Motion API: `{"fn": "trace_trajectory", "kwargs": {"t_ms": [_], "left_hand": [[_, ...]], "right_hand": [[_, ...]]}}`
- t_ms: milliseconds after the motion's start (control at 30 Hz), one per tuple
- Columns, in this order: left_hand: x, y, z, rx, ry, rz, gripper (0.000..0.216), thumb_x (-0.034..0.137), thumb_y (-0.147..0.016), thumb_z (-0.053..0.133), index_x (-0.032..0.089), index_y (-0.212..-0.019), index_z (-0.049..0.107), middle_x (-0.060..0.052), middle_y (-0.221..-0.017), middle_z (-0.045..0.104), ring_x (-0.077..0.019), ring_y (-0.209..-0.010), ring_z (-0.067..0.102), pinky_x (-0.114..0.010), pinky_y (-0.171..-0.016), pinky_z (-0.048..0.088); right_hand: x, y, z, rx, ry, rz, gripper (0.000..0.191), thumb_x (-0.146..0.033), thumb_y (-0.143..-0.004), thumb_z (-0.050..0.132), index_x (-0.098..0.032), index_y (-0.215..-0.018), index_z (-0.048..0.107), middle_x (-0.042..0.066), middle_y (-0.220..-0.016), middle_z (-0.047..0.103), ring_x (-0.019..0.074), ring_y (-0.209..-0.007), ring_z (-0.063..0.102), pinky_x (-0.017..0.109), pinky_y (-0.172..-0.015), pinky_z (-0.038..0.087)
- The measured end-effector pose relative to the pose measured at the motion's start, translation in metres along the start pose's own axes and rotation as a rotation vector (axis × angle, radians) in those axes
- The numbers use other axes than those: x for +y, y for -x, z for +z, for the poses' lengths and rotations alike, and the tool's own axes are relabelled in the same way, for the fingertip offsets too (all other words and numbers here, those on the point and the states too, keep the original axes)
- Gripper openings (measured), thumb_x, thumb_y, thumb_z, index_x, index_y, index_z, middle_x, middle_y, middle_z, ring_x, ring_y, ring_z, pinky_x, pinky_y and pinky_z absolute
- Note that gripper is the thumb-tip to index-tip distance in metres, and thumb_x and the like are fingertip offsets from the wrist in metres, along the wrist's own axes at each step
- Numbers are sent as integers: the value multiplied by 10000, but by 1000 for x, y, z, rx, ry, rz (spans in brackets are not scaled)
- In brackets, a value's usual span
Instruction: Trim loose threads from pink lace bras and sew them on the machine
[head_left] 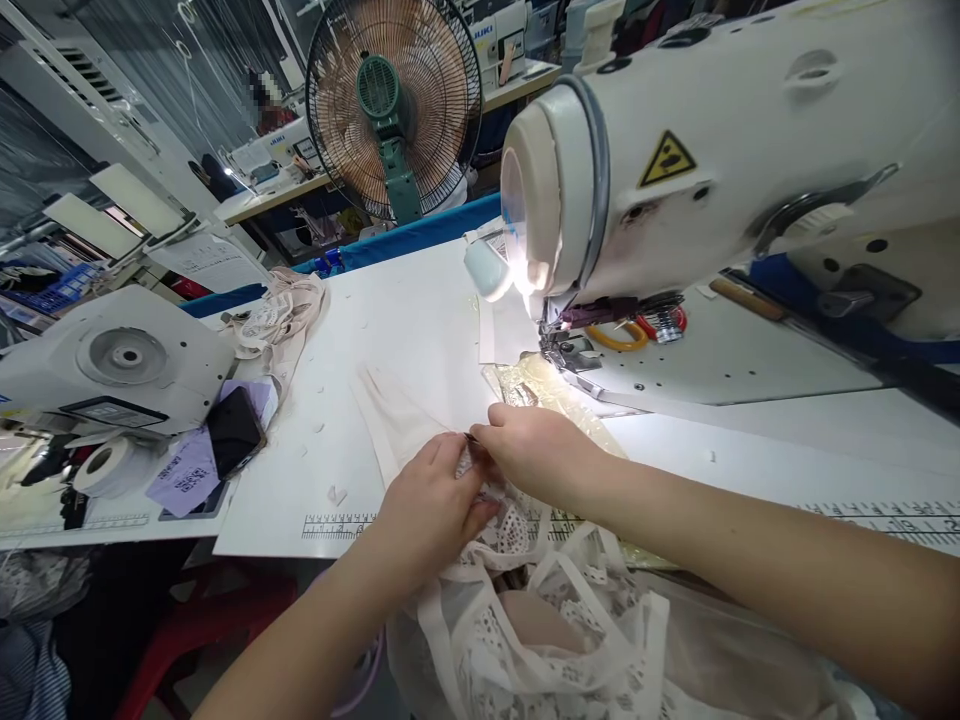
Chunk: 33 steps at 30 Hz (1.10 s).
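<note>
My left hand (pixel 442 500) is closed, its fingers pinching the edge of a white lace garment (pixel 514 530). Against it, my right hand (pixel 544 450) is closed too, thumb and fingertips gathered on the same edge. A small dark tip (pixel 470 436) shows between the two hands; what it belongs to is hidden. From the hands, pale sheer cloth (pixel 394 410) spreads left across the white tabletop (pixel 420 310), while lace and straps (pixel 592 600) hang over the front edge. Just beyond my right hand lies shiny yellowish material (pixel 551 385), reaching to the sewing machine's presser foot (pixel 559 345).
The lit sewing machine head (pixel 645 180) overhangs the right side. Yellow- and red-handled scissors (pixel 619 338) lie behind its needle. At left are another machine (pixel 120 360), a phone (pixel 236 430) and a beige cloth pile (pixel 281 315). A fan (pixel 394 110) stands behind; a red stool (pixel 202 630) is below.
</note>
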<state>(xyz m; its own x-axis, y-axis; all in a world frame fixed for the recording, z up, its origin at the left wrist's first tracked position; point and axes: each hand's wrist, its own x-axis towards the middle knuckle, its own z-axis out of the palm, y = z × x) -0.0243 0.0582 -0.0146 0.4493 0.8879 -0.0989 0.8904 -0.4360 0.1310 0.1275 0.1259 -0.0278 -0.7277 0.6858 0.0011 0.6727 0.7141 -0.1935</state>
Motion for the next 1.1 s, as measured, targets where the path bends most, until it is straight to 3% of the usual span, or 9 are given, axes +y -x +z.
{"fn": "trace_trajectory", "kwargs": {"t_ms": [133,300,567,700,867,1100], "left_hand": [[1,1,0,7,-29,16,332,341,-873,479,159,-1147,520,-132,-1156,492,-264,-1073,462,-414,-879,464],[-2,2,2,20,-104,57,446,374,-893,434,130,-1265,453,-168,-1185,495,-295,-1105,456,-438,-877,460],[15,-5,-7,21,-12,11,389,294,-891,412,106,-1220,504,-199,-1240,470,-301,-1117,481,-440,-869,477],[32,-7,0,32,9,11,492,387,-860,476,138,-1284,454,-188,-1182,485,-317,-1091,474,-471,-858,477],[37,-8,12,46,-62,29,590,471,-811,532,142,-1295,453,-186,-1177,465,-364,-1159,400,-514,-946,401],[37,-9,11,33,-105,34,601,480,-789,556,133,-1273,471,-188,-1186,470,-366,-1163,407,-514,-963,394]], "right_hand": [[-3,4,-13,-56,10,13,119,-130,-768,527,-158,-810,634,40,-685,502,129,-554,464,253,-450,200],[3,24,-30,-112,58,51,209,15,-627,565,-142,-741,641,21,-640,478,104,-499,393,244,-433,173],[26,49,-13,-11,45,75,233,-79,-760,487,-188,-899,640,16,-700,494,118,-546,392,243,-448,158],[28,47,-5,29,9,49,244,-100,-746,497,-201,-922,634,11,-706,497,119,-563,399,242,-460,163],[25,40,-1,41,-10,19,187,-107,-704,518,-198,-831,620,5,-688,477,117,-553,380,252,-460,147],[21,35,-11,-21,-16,-11,148,-95,-714,515,-173,-793,613,18,-688,479,113,-543,372,250,-461,151]]}}
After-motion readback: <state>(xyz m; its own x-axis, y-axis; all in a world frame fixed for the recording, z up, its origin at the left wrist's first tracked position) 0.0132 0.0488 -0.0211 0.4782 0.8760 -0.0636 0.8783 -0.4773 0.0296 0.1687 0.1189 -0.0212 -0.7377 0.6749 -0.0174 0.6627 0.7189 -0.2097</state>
